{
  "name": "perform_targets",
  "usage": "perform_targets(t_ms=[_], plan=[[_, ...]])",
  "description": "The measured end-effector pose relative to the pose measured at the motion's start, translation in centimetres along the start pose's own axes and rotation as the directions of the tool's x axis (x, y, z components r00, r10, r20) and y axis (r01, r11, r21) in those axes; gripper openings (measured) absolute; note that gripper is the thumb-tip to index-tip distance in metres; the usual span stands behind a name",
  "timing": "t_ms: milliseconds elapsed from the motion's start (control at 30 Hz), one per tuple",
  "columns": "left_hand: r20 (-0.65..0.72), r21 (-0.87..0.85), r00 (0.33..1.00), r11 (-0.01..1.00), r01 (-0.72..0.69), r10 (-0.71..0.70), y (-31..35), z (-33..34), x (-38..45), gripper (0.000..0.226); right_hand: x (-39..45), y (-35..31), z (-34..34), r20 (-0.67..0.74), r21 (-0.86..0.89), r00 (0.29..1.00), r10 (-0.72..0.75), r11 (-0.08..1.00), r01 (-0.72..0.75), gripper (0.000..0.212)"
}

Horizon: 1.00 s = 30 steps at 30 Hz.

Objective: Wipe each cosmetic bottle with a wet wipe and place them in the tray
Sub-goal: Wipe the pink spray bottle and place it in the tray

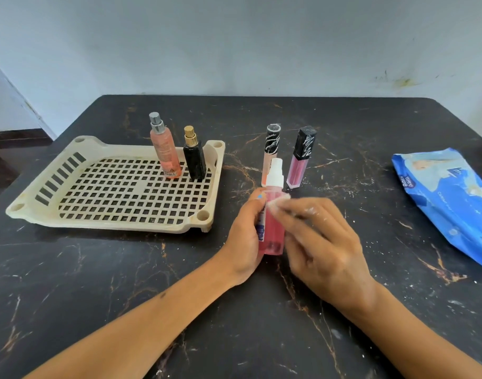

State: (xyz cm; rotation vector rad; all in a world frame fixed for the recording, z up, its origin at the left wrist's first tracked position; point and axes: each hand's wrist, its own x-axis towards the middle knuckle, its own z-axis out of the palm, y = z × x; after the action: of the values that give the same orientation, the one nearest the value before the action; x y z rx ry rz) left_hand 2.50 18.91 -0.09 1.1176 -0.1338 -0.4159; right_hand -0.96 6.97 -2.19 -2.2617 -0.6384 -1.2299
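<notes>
Table (pixel 343 127): dark marble, wipes pack (pixel 450 198) at right.
Tray (pixel 29 206): cream — two bottles upright at its far edge.
Left hand (pixel 246 236): fingers wrapped round pink spray bottle (pixel 274 231), just above table.
Right hand (pixel 324 242): fingertips pinch wet wipe (pixel 278 202) against bottle's shoulder.

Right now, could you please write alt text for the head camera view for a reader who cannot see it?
A left hand holds a pink spray bottle upright while the right hand rubs it with a wet wipe. A cream tray to the left holds two bottles; two tubes stand behind, a blue wipes pack lies right.
</notes>
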Motion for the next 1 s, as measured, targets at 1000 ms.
perform_targets(t_ms=[1000], plan=[[0.011, -0.101, 0.999, 0.994, 0.036, -0.035, 0.2, -0.5, 0.1, 0.04, -0.4, -0.3, 0.5, -0.007, 0.087, 0.996, 0.09, 0.992, -0.089, 0.023]])
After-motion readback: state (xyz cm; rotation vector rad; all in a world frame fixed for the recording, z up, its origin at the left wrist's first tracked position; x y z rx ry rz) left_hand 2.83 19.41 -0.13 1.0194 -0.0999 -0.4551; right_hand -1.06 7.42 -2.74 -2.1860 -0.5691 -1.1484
